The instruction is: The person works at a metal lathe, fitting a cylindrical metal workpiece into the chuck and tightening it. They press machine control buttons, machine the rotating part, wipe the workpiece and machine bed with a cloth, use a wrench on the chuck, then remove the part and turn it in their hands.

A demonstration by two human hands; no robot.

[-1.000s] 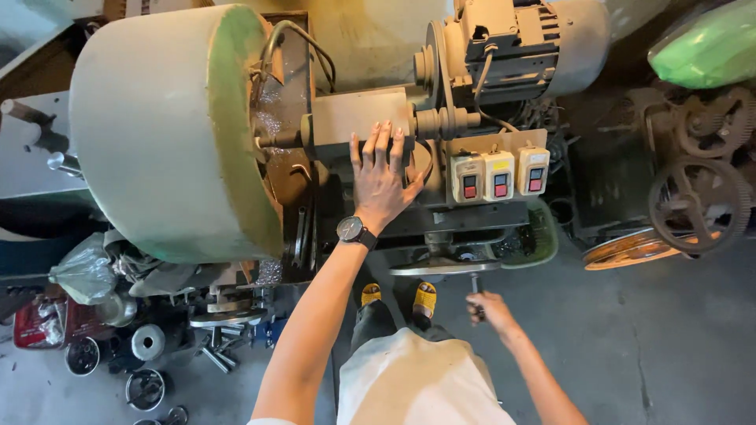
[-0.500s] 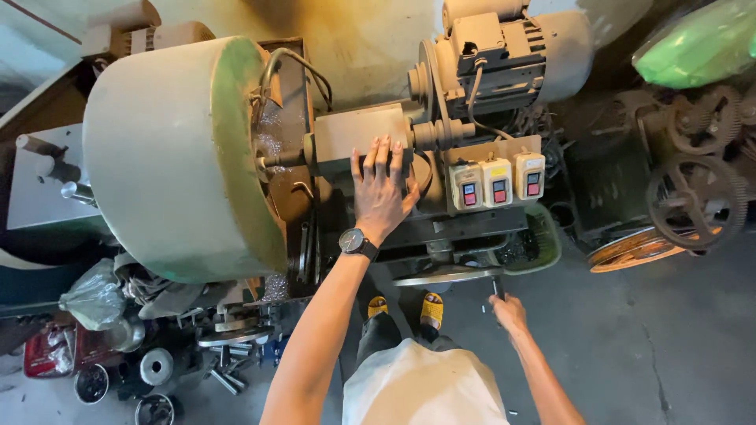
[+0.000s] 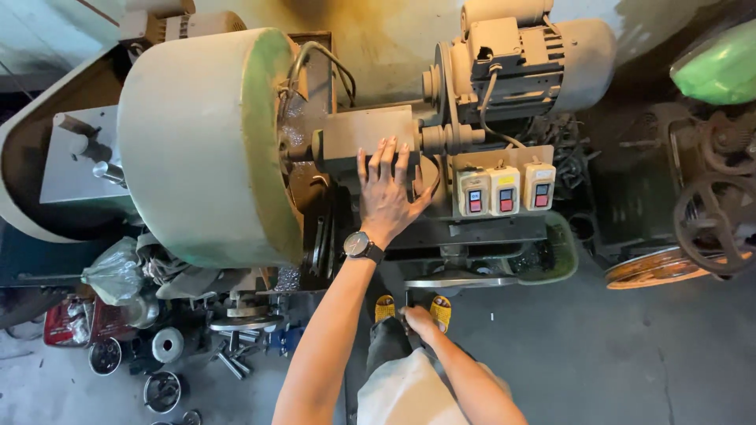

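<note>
My left hand (image 3: 387, 195) lies flat with fingers spread on the beige housing (image 3: 370, 135) of a large machine, a dark wristwatch (image 3: 362, 247) on the wrist. My right hand (image 3: 417, 320) is low, just above my lap, closed around a thin metal handle that rises toward a flat steel bar (image 3: 461, 282) at the machine's front. A big cream drum cover with a green rim (image 3: 201, 145) stands to the left of my left hand. Three switch boxes with red buttons (image 3: 505, 189) sit to its right, below an electric motor (image 3: 528, 59).
Metal parts, round cans and bolts (image 3: 169, 358) litter the floor at lower left beside a red container (image 3: 63, 323). At the right stand a rusty handwheel (image 3: 713, 224), an orange disc (image 3: 654, 269) and a green cover (image 3: 720, 67). Grey concrete floor (image 3: 630, 362) lies at lower right.
The view has shifted, so the machine sits further right in the frame. My right hand has moved in from the right toward my lap. My left hand stays on the housing.
</note>
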